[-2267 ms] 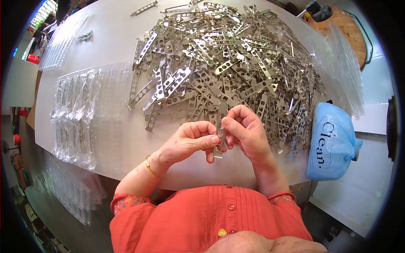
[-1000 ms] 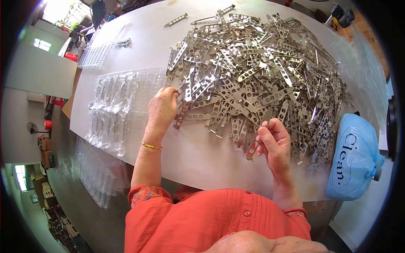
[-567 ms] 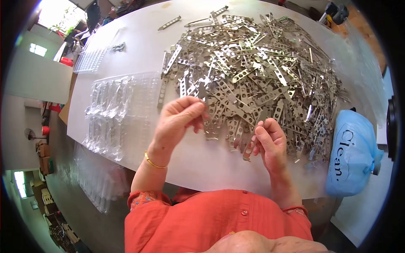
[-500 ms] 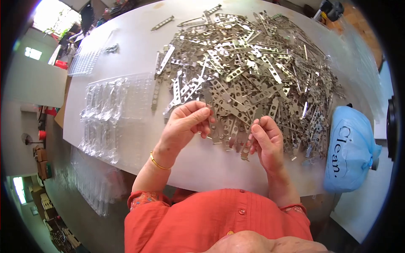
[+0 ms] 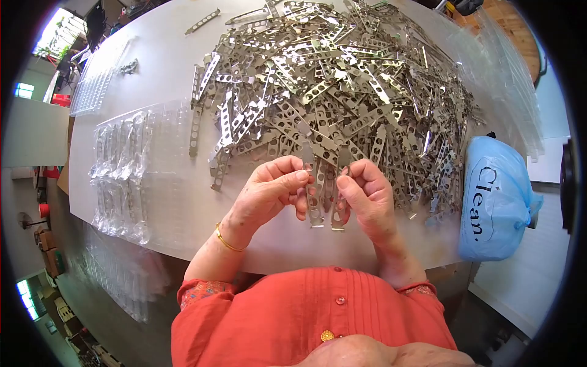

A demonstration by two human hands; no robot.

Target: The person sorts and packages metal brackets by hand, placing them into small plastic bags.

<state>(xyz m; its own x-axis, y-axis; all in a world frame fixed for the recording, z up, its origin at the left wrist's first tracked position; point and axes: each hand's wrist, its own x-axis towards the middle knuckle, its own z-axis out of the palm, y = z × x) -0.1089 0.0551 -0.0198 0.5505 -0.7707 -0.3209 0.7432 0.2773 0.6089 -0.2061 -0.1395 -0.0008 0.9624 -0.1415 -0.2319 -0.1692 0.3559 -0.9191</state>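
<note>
My left hand [image 5: 269, 188] pinches a flat metal strip with a row of round holes [image 5: 315, 211] between thumb and fingers. In my right hand [image 5: 368, 197] is a second, similar metal strip [image 5: 338, 215], also gripped by thumb and fingertips. Both strips hang roughly upright, side by side with a small gap, their lower ends pointing toward my body. Just beyond the hands lies a large heap of the same perforated metal strips [image 5: 318, 92], overlapping in all directions. My fingers cover the middle parts of the held strips.
On the left of the table [image 5: 202, 235] lies a clear plastic tray [image 5: 168, 131] with wrapped strips [image 5: 122, 165] on it. Another clear tray [image 5: 98, 79] sits farther back. A blue plastic bag marked "Clean" [image 5: 496, 202] stands at the right edge, near clear plastic sheets [image 5: 504, 79].
My hands have come closer together, and the two strips now hang nearly parallel. The right strip has turned from slanted to more upright. The camera view has shifted slightly.
</note>
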